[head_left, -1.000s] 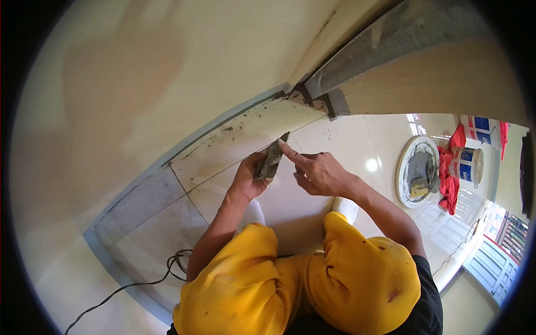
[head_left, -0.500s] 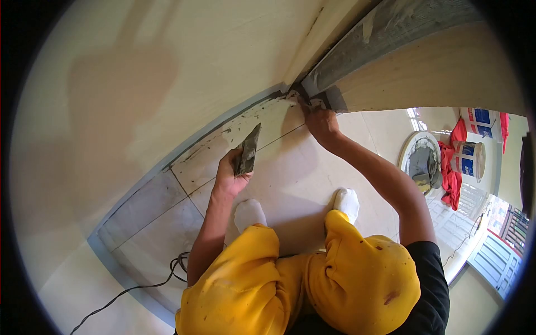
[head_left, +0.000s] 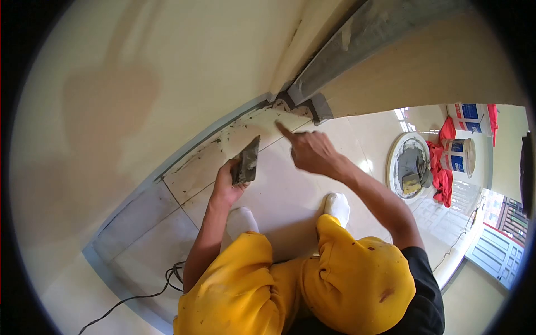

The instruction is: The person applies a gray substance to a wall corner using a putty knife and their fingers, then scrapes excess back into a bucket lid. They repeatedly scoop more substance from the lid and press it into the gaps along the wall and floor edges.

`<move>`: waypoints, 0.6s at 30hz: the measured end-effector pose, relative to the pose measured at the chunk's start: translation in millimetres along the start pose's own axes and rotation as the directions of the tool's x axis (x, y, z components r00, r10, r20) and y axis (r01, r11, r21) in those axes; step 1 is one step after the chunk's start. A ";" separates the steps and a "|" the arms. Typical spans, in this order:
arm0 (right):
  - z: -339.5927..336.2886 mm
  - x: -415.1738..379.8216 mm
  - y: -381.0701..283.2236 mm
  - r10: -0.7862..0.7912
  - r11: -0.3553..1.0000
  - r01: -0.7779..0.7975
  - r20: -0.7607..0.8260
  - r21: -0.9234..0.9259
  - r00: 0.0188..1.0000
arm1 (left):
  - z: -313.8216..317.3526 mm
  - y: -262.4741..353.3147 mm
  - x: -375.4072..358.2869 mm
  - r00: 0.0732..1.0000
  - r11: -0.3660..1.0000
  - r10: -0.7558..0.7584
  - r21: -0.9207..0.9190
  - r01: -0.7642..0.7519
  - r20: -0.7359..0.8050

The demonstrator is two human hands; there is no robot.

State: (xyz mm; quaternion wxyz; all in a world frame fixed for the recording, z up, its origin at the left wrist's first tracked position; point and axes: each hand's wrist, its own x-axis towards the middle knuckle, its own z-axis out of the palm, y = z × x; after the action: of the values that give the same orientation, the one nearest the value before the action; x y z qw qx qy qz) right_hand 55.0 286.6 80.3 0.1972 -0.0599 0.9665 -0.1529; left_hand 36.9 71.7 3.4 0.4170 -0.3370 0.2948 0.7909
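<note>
My left hand (head_left: 228, 184) is closed around a flat trowel (head_left: 247, 161) smeared with grey mortar, its pointed end facing up and away from me. Its handle is hidden in my grip. Above the floor, my right hand (head_left: 314, 149) has the index finger stretched out and the other fingers curled, with nothing seen in it. Grey mortar darkens that fingertip. Just beyond it lies the corner where the wall meets the door frame (head_left: 324, 61), with wet dark mortar (head_left: 304, 108) around the frame's foot. Mortar crumbs dot the pale floor tile (head_left: 245, 131) along the wall.
At the right, a round tub (head_left: 392, 167) holds grey mortar and a yellowish sponge-like block (head_left: 411, 183). Beside it are a red cloth (head_left: 443, 184) and two white-and-blue buckets (head_left: 459, 156). A black cable (head_left: 134, 298) runs along the floor at lower left.
My right hand has drawn back from the corner by the door frame, and its index finger now points out. The trowel stays in my left hand, turned slightly. The view has shifted a little.
</note>
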 end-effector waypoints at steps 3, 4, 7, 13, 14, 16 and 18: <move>-0.4 -20.3 -20.3 -0.250 0.876 0.247 -0.048 0.413 0.967 | 6.5 -10.1 -3.9 0.999 0.999 -0.020 0.029 0.019 0.043; 0.0 -25.5 -25.1 -0.285 0.852 0.261 -0.017 0.454 0.958 | 2.2 -9.5 -2.2 0.999 0.999 -0.017 0.033 0.016 0.038; 14.5 -31.0 -13.7 -0.270 0.918 0.270 -0.040 0.289 0.962 | -10.9 -5.2 2.6 0.972 0.989 -0.087 -0.095 0.110 0.220; 11.7 -24.9 -8.2 -0.108 0.775 0.245 -0.260 0.582 0.960 | 3.9 16.5 -10.6 0.976 0.948 0.166 0.248 -0.198 0.143; 13.6 -22.5 -8.7 -0.117 0.766 0.253 -0.259 0.591 0.959 | 5.4 19.6 -12.4 0.955 0.910 0.150 0.342 -0.234 0.255; 16.1 -19.3 -8.7 -0.092 0.773 0.251 -0.289 0.582 0.953 | 11.8 21.0 -15.3 0.963 0.899 0.142 0.376 -0.222 0.229; 17.3 -18.0 -12.5 -0.068 0.764 0.224 -0.269 0.605 0.961 | 15.6 20.4 -15.6 0.948 0.878 0.140 0.408 -0.252 0.285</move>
State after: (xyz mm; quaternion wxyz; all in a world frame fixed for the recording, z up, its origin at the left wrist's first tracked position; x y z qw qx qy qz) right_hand 79.1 273.3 75.7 0.0797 -0.0477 0.8678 -0.4882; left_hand 21.5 66.4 28.7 0.4325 -0.1015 0.4443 0.7780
